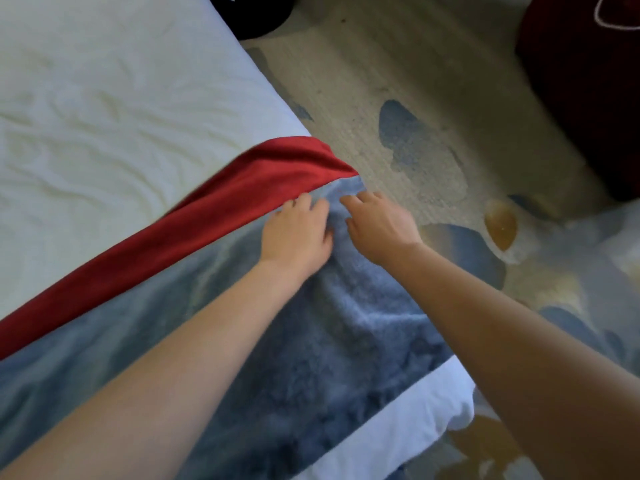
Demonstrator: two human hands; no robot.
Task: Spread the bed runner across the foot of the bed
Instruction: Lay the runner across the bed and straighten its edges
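Note:
The bed runner [311, 358] is fluffy blue with a red band [214, 216] along its far edge. It lies diagonally across the white bed [104, 116], and its end reaches the bed's right side. My left hand [298, 233] and my right hand [377, 226] sit side by side on the runner's blue end near that bed edge. The fingers of both are bent into the cloth and grip it. The fabric bunches into a ridge between and below the hands.
A white cover edge [415, 410] shows below the runner at the bed's near corner. To the right lies a beige carpet [398, 81] with blue and amber patches. A dark red object [588, 81] stands at the far right, and a dark shape [263, 12] at the top.

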